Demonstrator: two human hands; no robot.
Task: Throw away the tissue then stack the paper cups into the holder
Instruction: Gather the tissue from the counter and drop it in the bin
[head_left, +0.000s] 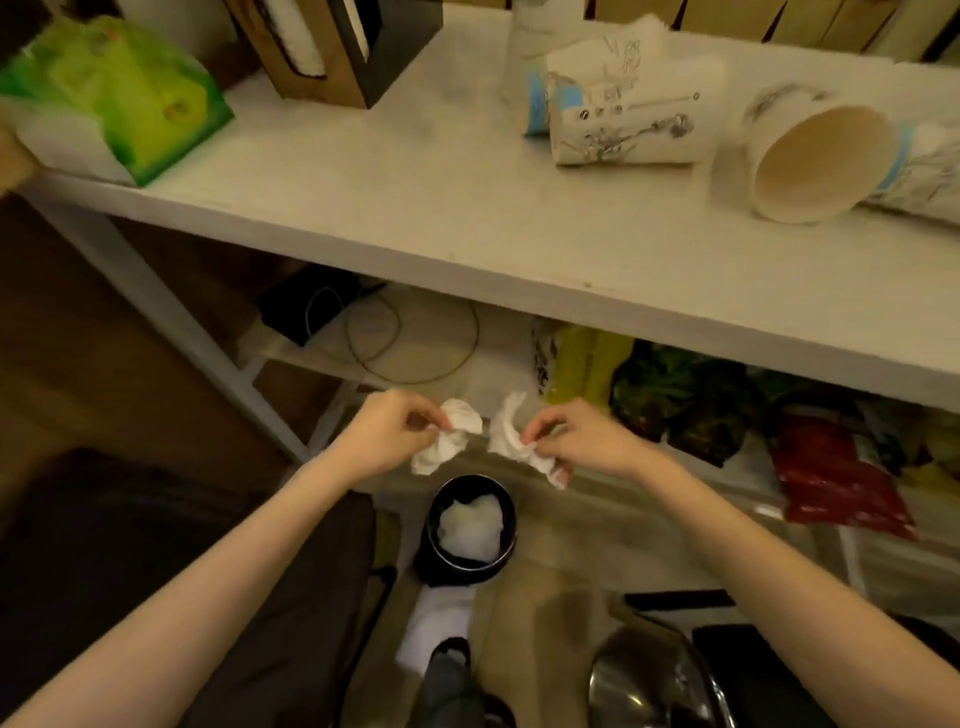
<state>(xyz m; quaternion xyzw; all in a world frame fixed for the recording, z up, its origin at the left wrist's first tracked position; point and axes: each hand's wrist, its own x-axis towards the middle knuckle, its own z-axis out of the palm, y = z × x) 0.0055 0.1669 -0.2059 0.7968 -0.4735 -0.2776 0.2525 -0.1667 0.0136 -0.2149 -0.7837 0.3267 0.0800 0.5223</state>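
Observation:
My left hand (387, 431) pinches a crumpled white tissue (449, 436) and my right hand (576, 439) pinches a second crumpled tissue (511, 436). Both are held side by side just above a small black bin (470, 525) on the floor, which has white tissue inside. On the white table (415, 197) above, printed paper cups lie on their sides: one pair (618, 117) in the middle and a cup with its mouth towards me (815, 161) at the right. A wooden and black holder (332, 47) stands at the table's back left.
A green tissue pack (119, 93) lies at the table's left end. Below the table, a lower shelf carries cables (410, 332) and several coloured packets (831, 467). A table leg (171, 322) slants left of my hands. A dark chair and a metal object sit near my feet.

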